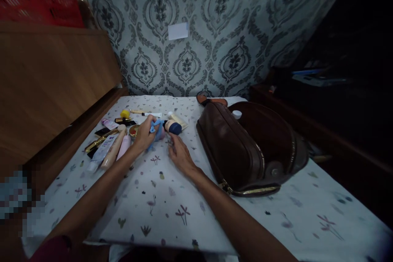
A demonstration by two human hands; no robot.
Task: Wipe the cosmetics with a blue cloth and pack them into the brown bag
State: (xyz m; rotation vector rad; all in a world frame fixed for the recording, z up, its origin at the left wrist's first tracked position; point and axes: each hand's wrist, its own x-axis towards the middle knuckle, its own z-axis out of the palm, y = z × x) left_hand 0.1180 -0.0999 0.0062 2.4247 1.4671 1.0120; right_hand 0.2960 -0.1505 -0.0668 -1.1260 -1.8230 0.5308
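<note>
Both bare forearms reach forward from the bottom of the view and converge near its middle. The left forearm (101, 192) slants inward to the left grip (145, 132), a bare hand with its back upward and outward and its fingers curled closed. The right forearm (229, 211) angles in from the other side to the right grip (180, 152), back upward, fingers loosely bent, thumb slightly apart. The two hands are near each other, the left a little farther forward.
</note>
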